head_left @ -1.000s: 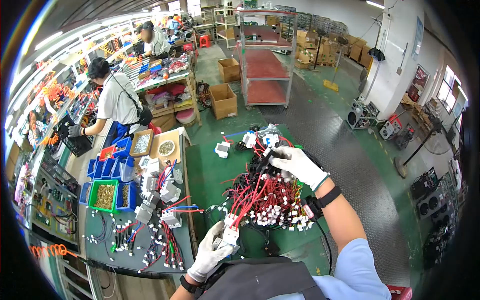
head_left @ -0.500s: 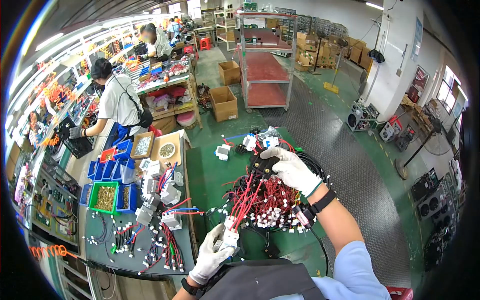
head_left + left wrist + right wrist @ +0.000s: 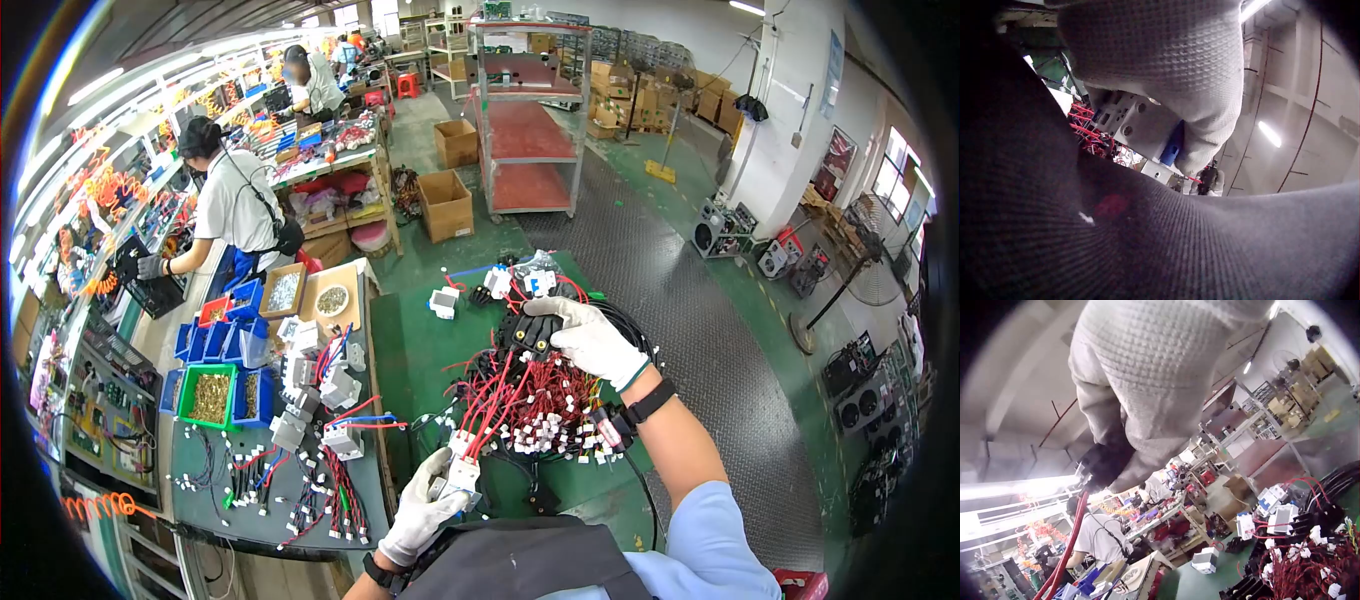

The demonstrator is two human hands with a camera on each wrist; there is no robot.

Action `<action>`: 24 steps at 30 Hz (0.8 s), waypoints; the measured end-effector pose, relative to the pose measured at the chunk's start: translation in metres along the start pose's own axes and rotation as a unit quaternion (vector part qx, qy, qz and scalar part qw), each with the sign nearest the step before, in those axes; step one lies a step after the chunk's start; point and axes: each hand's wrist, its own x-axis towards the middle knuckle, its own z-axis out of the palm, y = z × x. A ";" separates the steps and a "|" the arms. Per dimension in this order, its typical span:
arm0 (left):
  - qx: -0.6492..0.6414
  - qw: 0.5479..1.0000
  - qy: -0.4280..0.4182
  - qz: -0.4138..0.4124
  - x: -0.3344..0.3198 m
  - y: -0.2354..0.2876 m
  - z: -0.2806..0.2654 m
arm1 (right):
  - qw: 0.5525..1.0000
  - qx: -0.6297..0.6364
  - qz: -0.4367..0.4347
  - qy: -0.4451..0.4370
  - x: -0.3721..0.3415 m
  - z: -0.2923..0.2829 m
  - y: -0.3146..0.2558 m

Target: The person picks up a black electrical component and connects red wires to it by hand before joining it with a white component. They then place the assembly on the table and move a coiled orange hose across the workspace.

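My gloved left hand (image 3: 423, 512) grips a white breaker-like module (image 3: 462, 474), low in the head view; in the left wrist view the module (image 3: 1141, 125) shows screw holes and a blue part. Red wires (image 3: 492, 405) run up from it towards a black block (image 3: 530, 334) with brass-coloured screws. My gloved right hand (image 3: 597, 343) pinches that block between thumb and fingers. In the right wrist view the dark block (image 3: 1105, 464) hangs under the glove, red wires (image 3: 1067, 553) trailing down. Below the block lies a pile of dark red wires with white connectors (image 3: 550, 405).
White modules (image 3: 444, 302) and black cable coils (image 3: 625, 325) lie on the green table (image 3: 405, 350). At left, a bench carries blue bins (image 3: 258, 396), a green bin of brass parts (image 3: 211, 396) and more modules (image 3: 340, 386). A person (image 3: 235, 200) works beyond; a red-shelved rack (image 3: 535, 135) stands ahead.
The right hand has moved slightly down and turned the black block so its screws face the head camera. The left hand keeps its hold on the module with little movement.
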 end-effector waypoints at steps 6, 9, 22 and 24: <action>0.000 1.000 -0.015 0.008 0.002 -0.003 -0.004 | 0.999 -0.032 0.015 0.004 -0.001 -0.003 -0.004; -0.108 0.993 -0.048 -0.003 0.006 -0.019 -0.010 | 1.000 0.001 0.003 -0.007 -0.006 0.009 -0.014; -0.362 0.907 -0.137 -0.168 0.011 -0.043 -0.024 | 0.866 -0.496 0.026 0.049 -0.015 0.047 -0.054; -0.380 0.887 -0.223 -0.137 0.014 -0.050 -0.030 | 0.809 -0.584 -0.068 0.023 -0.013 0.045 -0.056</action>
